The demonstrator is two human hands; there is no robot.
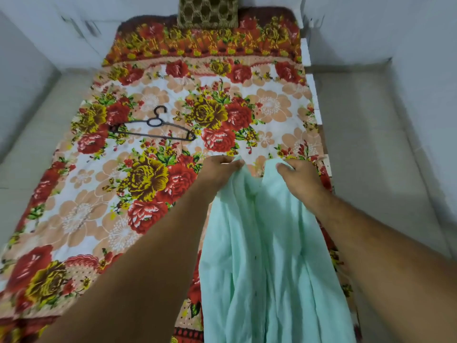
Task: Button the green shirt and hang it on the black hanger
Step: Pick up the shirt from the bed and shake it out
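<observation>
Currently you are reaching both arms forward, left hand [217, 169] and right hand [300, 175] fingers pinching the green shirt [267, 256] over the floral bed [99, 194]; black hanger [153, 127] lying apart.

Shirt [267, 256] mint green; hanger [153, 127] black; bedsheet [103, 194] red-yellow floral; pillow [207, 12] olive-patterned.

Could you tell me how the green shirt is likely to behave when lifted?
Probably floppy: the green shirt falls in soft folds from where the left hand and right hand pinch it. It looks thin, so likely light, and may sag between them.
</observation>
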